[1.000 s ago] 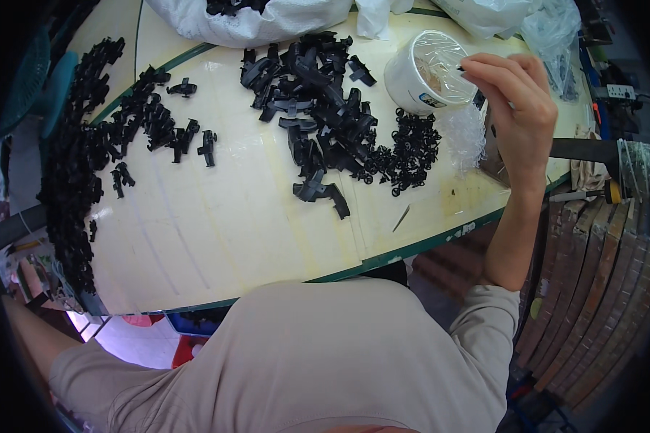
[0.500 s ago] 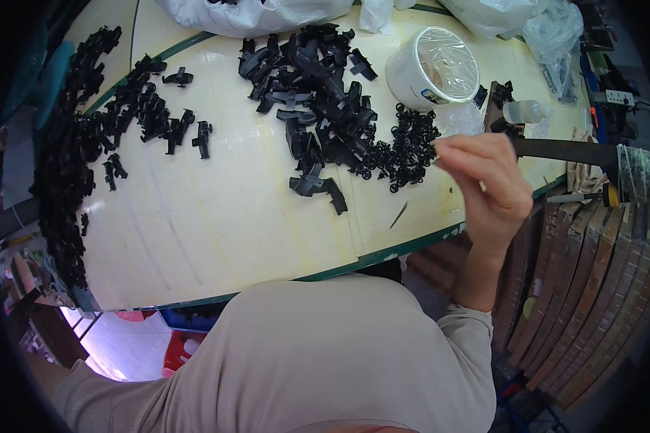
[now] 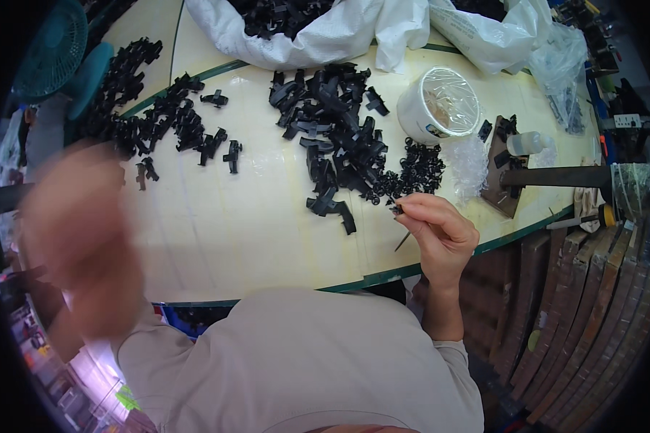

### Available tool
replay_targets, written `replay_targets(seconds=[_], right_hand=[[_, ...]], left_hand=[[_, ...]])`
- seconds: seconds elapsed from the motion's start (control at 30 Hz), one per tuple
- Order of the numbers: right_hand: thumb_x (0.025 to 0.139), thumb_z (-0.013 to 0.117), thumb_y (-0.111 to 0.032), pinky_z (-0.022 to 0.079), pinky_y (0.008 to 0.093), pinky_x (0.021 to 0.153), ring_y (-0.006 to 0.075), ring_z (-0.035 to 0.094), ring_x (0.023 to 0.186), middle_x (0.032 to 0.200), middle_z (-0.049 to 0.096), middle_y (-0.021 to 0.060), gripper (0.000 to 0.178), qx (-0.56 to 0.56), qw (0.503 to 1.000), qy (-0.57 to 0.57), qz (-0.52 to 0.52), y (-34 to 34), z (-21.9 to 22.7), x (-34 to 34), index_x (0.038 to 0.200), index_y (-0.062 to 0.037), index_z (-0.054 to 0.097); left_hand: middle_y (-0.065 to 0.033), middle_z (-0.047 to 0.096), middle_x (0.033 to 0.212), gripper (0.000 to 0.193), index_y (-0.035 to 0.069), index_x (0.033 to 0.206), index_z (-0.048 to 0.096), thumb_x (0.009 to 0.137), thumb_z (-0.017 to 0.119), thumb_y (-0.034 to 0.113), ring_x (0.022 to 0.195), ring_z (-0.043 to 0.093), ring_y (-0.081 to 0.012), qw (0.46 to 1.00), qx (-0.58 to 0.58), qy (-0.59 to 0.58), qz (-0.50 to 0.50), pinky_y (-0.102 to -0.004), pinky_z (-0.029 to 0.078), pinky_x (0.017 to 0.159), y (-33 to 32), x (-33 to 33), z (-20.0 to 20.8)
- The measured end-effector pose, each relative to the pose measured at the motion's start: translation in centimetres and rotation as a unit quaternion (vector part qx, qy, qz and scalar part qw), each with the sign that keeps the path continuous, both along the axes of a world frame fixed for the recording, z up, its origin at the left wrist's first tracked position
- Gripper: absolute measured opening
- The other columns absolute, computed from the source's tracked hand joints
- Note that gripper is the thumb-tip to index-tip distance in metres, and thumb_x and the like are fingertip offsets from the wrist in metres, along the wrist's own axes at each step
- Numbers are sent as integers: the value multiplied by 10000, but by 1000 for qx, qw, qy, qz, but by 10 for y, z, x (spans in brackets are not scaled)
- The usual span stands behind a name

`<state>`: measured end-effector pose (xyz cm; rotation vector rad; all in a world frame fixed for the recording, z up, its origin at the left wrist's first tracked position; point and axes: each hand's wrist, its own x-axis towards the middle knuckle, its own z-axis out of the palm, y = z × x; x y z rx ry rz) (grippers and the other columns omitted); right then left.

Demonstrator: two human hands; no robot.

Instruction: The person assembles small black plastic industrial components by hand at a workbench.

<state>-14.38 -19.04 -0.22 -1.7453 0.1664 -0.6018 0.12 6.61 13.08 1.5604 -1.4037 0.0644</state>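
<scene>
My right hand (image 3: 444, 234) is pinched at the near edge of a heap of small black ring-like parts (image 3: 422, 167). A small black part (image 3: 396, 210) shows at its fingertips, too small to make out fully. Motion smears my left hand (image 3: 79, 231) over the table's left side, so its fingers cannot be read. Left of the rings lies a pile of curved black plastic parts (image 3: 339, 137). Several black plastic pieces (image 3: 177, 119) spread over the left of the table, partly hidden behind my left hand. A thin dark pointed sliver (image 3: 403, 242) lies beside my right hand.
A white tub (image 3: 415, 112) with clear film stands behind the rings. White sacks (image 3: 289, 54) of black parts line the far side. To the right are a small translucent bottle (image 3: 525, 143), a dark bar (image 3: 556, 177) and stacked brown boards (image 3: 556, 310). A teal fan (image 3: 50, 50) stands far left.
My left hand has come into view at the left, moving fast. My right hand has moved left and nearer to me, below the ring heap. The whole view has shifted.
</scene>
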Motion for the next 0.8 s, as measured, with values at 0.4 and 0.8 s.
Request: replay_targets(seconds=[0.4,0.8], right_hand=[[656,673,147,509,239,677,178,627,759,852,653,156,219,-6,999,28,-17,6,-6,-1,850,45,658],[636,689,141,512,251,675,204,632,763,842,652,163,237,14,999,5,-30,12,-4,9,848,42,652]], left_hand=[[-46,595,722,265,22,880,590,697,757,115,547,525,-70,951,262,164,26,-203,429,493,-73,7,-129],[-82,466,946,532,51,1269,459,784,410,-162,730,571,-126,903,305,291,-86,-222,494,592,-62,16,-114]])
